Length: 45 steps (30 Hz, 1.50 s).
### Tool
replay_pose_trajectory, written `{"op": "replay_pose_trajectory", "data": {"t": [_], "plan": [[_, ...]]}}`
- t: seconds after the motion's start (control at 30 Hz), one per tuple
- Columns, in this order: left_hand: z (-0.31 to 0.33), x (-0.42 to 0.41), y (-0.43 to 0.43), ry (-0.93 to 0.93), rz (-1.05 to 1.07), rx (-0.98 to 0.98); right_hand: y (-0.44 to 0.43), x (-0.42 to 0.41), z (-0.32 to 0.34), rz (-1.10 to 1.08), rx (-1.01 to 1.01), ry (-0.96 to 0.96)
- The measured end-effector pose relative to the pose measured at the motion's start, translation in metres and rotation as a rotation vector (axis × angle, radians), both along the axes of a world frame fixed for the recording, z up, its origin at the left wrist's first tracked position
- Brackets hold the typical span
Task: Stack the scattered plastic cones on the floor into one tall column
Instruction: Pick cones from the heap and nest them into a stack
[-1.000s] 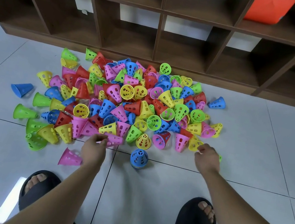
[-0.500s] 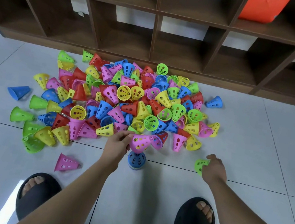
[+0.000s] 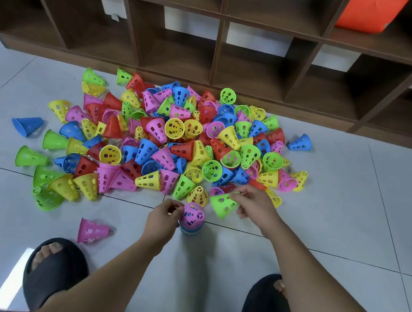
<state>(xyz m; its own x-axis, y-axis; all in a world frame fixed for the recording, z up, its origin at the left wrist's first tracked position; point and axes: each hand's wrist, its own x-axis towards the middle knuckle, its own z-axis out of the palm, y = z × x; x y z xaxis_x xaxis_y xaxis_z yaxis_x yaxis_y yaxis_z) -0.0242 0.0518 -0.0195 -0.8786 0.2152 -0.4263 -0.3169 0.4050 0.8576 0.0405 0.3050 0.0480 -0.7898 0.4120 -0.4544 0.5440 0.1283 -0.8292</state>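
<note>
At centre, left fingers pinch pink cone capping obscured blue cone; right fingers grip green cone.

Perforated pink cone upright atop blue cone, my left hand pinching it. Green cone tilted in my right hand. Rest = multicolor pile on floor; stray pink one on its side.

left grip: pinching, arm forward | right grip: pinching, arm forward

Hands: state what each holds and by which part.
Left hand pinches the pink cone by its left side; right hand grips the green cone by its upper edge.
</note>
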Motion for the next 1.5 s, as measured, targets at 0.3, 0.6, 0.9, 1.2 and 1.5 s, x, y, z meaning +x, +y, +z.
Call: {"op": "replay_pose_trajectory", "data": {"t": [0.3, 0.6, 0.9, 1.2, 1.5], "plan": [[-0.010, -0.007, -0.007, -0.079, -0.018, -0.023, -0.046, -0.016, 0.014, 0.296, 0.092, 0.005], [-0.022, -0.027, -0.068, -0.036, 0.088, -0.185, -0.020, -0.008, -0.024, -0.014, 0.102, -0.070], [-0.014, -0.042, -0.143, 0.215, 0.183, -0.483, 0.060, 0.016, -0.108, -0.329, 0.262, -0.210], [-0.018, -0.042, -0.163, -0.007, 0.229, -0.737, 0.036, 0.020, -0.057, -0.333, -0.114, -0.154], [-0.008, -0.037, -0.146, -0.076, 0.349, -0.459, 0.042, 0.014, -0.077, -0.472, 0.139, -0.146]]}}
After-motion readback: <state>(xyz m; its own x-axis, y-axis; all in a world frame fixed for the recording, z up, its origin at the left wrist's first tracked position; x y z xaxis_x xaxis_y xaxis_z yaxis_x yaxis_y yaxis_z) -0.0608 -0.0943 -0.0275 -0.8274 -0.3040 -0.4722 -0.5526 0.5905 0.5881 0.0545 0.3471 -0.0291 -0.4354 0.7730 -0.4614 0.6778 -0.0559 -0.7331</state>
